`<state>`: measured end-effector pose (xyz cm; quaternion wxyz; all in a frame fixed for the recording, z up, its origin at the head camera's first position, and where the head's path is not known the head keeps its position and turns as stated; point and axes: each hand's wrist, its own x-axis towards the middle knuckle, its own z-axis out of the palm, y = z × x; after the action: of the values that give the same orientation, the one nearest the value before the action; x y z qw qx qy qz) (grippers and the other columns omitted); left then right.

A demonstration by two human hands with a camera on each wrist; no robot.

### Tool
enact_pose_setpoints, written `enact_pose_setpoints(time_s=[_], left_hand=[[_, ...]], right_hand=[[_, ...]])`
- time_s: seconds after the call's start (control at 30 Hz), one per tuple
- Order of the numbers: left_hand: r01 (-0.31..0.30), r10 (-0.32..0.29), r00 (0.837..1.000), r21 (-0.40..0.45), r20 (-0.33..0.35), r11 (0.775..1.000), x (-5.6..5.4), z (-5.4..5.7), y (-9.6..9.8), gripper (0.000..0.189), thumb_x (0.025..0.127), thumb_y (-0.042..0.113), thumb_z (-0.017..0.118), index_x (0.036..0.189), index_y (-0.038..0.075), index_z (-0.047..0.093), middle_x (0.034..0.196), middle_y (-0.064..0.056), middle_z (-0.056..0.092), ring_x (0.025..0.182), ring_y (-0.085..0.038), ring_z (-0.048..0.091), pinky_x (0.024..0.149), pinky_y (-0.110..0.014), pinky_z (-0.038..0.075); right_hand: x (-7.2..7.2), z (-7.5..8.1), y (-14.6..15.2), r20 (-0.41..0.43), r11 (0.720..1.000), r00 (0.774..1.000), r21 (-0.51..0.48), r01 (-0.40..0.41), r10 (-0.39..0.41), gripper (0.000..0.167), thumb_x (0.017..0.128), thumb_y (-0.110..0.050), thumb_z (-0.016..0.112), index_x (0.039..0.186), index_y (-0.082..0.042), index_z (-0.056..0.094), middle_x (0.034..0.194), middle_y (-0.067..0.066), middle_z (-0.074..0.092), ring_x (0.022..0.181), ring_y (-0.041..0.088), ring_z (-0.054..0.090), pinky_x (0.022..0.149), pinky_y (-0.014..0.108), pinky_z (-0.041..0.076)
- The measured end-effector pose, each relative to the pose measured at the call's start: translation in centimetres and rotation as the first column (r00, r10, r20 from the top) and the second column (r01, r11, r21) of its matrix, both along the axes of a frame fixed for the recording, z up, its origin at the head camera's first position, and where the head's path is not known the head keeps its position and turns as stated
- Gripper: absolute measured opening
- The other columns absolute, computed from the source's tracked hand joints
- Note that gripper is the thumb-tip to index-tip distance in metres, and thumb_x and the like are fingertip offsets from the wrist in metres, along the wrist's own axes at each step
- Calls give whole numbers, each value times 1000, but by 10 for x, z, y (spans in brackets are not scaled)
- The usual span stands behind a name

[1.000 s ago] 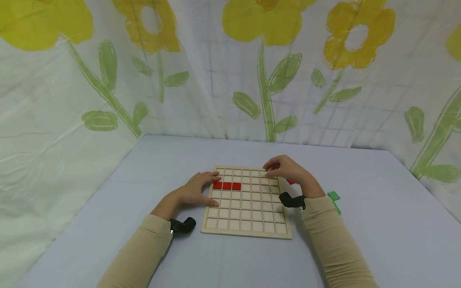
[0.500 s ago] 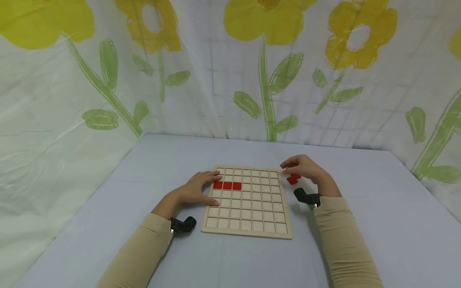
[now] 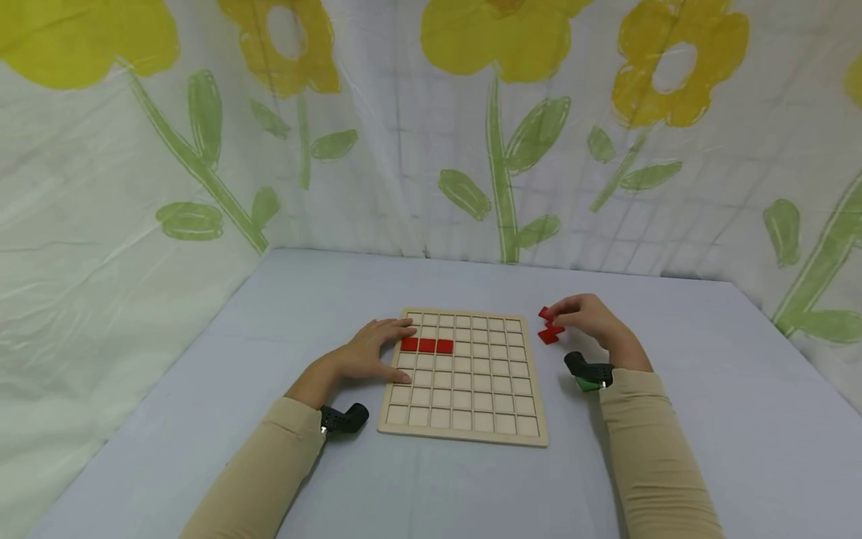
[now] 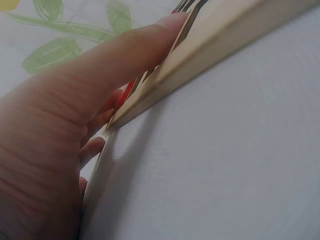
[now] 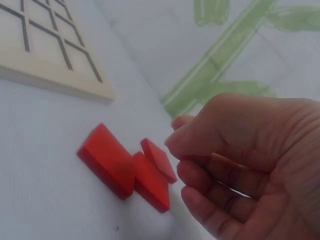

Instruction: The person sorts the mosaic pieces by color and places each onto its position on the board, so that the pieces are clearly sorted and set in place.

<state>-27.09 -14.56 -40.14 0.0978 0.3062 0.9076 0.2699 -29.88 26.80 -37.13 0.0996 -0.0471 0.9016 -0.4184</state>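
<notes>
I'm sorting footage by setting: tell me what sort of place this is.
Likely a makeshift indoor tabletop booth, though the room beyond is hidden: a flower-patterned sheet hangs behind a pale table bearing a wooden grid board.

Right hand (image 5: 240,165) beside three red tiles on a pale worktop (image 5: 45,170). The fingers are bent, their tips just beside the tiles. The nearest tile (image 5: 106,162) lies at left; the middle tile (image 5: 152,182) adjoins it; the far tile (image 5: 159,161) lies close behind. Upper left, a corner of the wooden grid board (image 5: 55,78); beyond, a white backdrop (image 5: 145,35) with green plant shapes (image 5: 210,70).
</notes>
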Motion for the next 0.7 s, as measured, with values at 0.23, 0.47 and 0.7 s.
enact_pose_setpoints(time_s=[0.23,0.47,0.7], left_hand=[[-1,1,1000,0,7,1000,-1,0,0,88,71,47,76,143,17,37,155,-4,24,144,-29,15,119,-48,3],[-7,7,1000,-1,9,1000,-2,-2,0,87,71,46,76,143,16,38,155,-3,24,144,-28,14,119,-47,2],[0,0,1000,5,-3,1000,1,0,0,87,70,47,76,142,15,39,154,-5,26,143,-30,16,118,-50,4]], right_hand=[[0,-8,8,11,998,999,-31,45,-45,37,85,-11,60,118,4,59,113,16,63,92,18,54,90,32,41],[-1,-15,9,50,995,995,-38,92,-90,44,83,-12,63,124,3,55,126,23,55,111,29,47,97,41,39],[-1,-17,10,33,997,997,0,72,-72,40,81,-9,65,119,2,58,112,16,60,98,21,52,85,29,44]])
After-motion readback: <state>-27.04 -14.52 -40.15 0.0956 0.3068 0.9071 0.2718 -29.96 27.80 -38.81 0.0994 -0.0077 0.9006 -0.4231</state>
